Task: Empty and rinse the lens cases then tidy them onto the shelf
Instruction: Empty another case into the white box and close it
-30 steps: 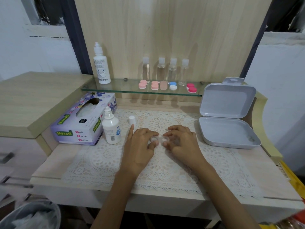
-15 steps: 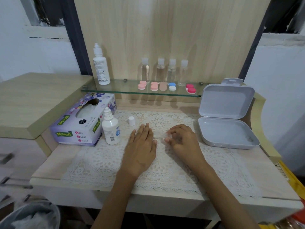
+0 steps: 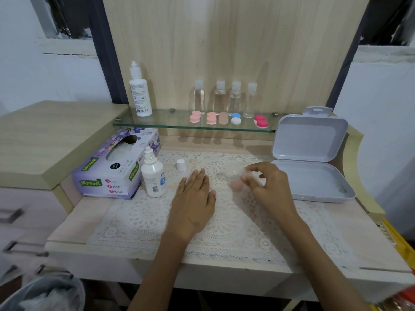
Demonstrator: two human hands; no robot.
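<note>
Pinching a lens case (image 3: 237, 184), its axis lost in blur, the right hand (image 3: 267, 187) hovers, left hand (image 3: 193, 198) flat

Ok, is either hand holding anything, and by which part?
The right hand pinches what looks like a pale pink lens case; blur hides which part. The left hand lies flat on the lace mat, holding nothing.

A home dressing table: glass shelf (image 3: 157, 125), lace mat (image 3: 224, 232), tissue box (image 3: 112, 167).

"Mysoft" on tissue box (image 3: 112, 173)
</note>
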